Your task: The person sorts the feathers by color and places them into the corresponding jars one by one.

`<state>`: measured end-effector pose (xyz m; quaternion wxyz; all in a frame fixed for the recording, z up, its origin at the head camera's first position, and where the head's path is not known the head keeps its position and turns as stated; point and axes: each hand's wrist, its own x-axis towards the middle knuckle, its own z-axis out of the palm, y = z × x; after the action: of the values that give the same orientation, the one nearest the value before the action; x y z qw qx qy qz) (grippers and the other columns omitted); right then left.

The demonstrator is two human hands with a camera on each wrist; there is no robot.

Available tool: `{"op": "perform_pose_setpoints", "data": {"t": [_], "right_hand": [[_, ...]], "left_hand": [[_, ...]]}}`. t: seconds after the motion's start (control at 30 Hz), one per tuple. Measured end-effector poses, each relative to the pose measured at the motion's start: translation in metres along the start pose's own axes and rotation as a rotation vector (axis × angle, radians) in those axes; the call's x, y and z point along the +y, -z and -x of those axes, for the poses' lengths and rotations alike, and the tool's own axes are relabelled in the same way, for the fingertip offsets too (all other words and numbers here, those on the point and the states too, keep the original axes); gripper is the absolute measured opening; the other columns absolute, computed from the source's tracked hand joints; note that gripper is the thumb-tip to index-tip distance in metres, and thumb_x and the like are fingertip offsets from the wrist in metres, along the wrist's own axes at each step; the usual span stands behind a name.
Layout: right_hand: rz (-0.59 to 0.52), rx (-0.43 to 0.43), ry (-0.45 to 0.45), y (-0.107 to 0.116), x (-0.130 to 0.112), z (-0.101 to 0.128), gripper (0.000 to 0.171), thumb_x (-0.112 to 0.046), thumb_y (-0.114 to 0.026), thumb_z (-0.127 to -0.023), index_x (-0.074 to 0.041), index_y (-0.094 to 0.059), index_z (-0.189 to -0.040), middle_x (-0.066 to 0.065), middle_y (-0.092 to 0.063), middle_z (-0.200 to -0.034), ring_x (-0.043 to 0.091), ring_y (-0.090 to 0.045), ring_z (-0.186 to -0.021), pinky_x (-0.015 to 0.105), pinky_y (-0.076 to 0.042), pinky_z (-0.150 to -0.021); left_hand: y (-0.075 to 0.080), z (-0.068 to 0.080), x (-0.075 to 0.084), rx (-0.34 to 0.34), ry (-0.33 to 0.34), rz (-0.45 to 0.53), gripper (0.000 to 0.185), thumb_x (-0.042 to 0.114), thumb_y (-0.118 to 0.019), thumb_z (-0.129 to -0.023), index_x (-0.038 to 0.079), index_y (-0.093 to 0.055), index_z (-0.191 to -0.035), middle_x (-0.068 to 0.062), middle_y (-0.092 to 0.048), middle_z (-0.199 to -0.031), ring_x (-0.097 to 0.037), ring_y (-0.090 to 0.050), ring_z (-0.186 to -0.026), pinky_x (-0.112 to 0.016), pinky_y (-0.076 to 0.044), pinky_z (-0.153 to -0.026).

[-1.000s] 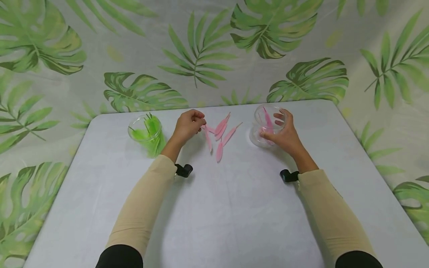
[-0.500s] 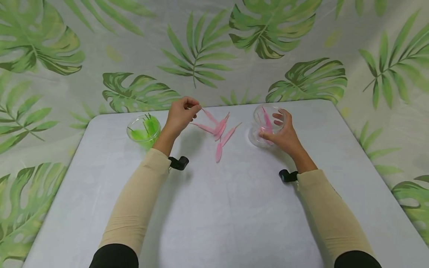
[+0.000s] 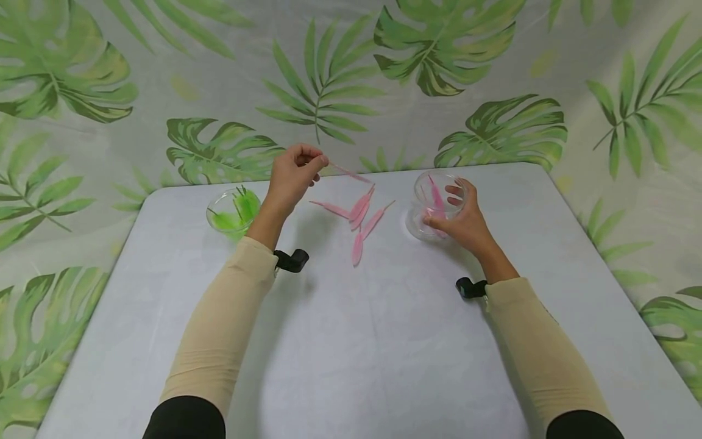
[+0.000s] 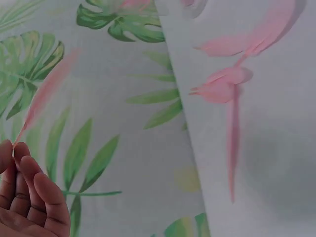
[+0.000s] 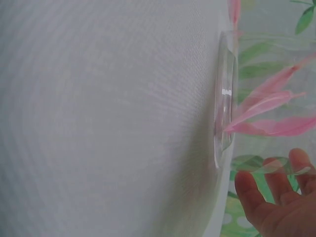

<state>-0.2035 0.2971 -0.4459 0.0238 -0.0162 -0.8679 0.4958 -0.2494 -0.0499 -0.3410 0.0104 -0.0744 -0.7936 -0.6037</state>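
My left hand (image 3: 293, 174) is raised above the table's far edge and pinches one pink feather (image 3: 348, 173) by its quill; the same feather (image 4: 47, 94) shows in the left wrist view above the fingertips (image 4: 19, 158). Several pink feathers (image 3: 362, 216) lie loose on the white table (image 3: 351, 341). My right hand (image 3: 466, 222) grips a clear jar (image 3: 436, 201) that holds pink feathers (image 5: 269, 111); the fingers (image 5: 276, 197) wrap its wall.
A second clear jar (image 3: 233, 213) with green feathers stands at the far left. A leaf-print cloth (image 3: 351, 79) hangs behind the table. Black wrist cameras (image 3: 292, 260) sit on both cream sleeves.
My left hand has lifted a pink feather off the pile and risen toward the far edge. The right hand and its jar have stayed put.
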Motion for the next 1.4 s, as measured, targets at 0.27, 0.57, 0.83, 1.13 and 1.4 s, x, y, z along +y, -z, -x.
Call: {"op": "perform_pose_setpoints", "data": {"t": [0.27,0.57,0.83,1.13,1.4], "right_hand": [[0.003,-0.006,-0.016,0.001,-0.001,0.0,0.116,-0.039,-0.086,-0.076,-0.02,-0.004,-0.156,0.008,-0.031,-0.16,0.031,-0.032,-0.147,0.056,-0.035,-0.116],[-0.003,-0.004,-0.02,0.002,-0.002,0.001,0.116,-0.04,-0.085,-0.076,-0.02,-0.004,-0.156,0.008,-0.031,-0.16,0.031,-0.032,-0.147,0.056,-0.034,-0.117],[-0.012,-0.005,-0.026,0.002,-0.001,0.002,0.115,-0.038,-0.085,-0.077,-0.02,-0.004,-0.156,0.008,-0.03,-0.16,0.031,-0.031,-0.148,0.056,-0.034,-0.117],[-0.022,-0.011,-0.021,0.0,-0.002,0.002,0.114,-0.034,-0.085,-0.078,-0.02,-0.004,-0.156,0.008,-0.03,-0.16,0.031,-0.031,-0.148,0.056,-0.034,-0.117],[-0.032,-0.005,-0.026,0.0,-0.002,0.003,0.112,-0.032,-0.085,-0.079,-0.021,-0.004,-0.156,0.009,-0.029,-0.16,0.032,-0.031,-0.148,0.056,-0.034,-0.117]], "left_hand": [[0.013,-0.008,0.028,0.054,-0.058,0.088,0.009,0.02,-0.068,-0.093,0.013,-0.066,-0.097,0.01,-0.067,-0.082,-0.012,-0.058,-0.067,-0.024,-0.051,-0.066],[0.009,-0.009,0.042,0.048,-0.059,0.231,0.006,0.018,-0.068,-0.093,0.012,-0.066,-0.094,0.006,-0.069,-0.083,-0.014,-0.056,-0.066,-0.025,-0.045,-0.062],[-0.029,-0.005,0.026,0.081,-0.041,0.364,0.005,0.016,-0.067,-0.094,0.012,-0.065,-0.093,0.008,-0.07,-0.081,-0.011,-0.055,-0.061,-0.022,-0.045,-0.058],[-0.071,-0.001,0.009,0.073,0.039,0.382,0.005,0.015,-0.068,-0.094,0.01,-0.066,-0.093,0.004,-0.07,-0.082,-0.01,-0.053,-0.058,-0.021,-0.045,-0.057],[-0.106,0.006,0.009,0.004,-0.035,0.213,0.009,0.019,-0.069,-0.093,0.01,-0.068,-0.095,0.003,-0.065,-0.088,-0.018,-0.06,-0.069,-0.022,-0.05,-0.063]]}}
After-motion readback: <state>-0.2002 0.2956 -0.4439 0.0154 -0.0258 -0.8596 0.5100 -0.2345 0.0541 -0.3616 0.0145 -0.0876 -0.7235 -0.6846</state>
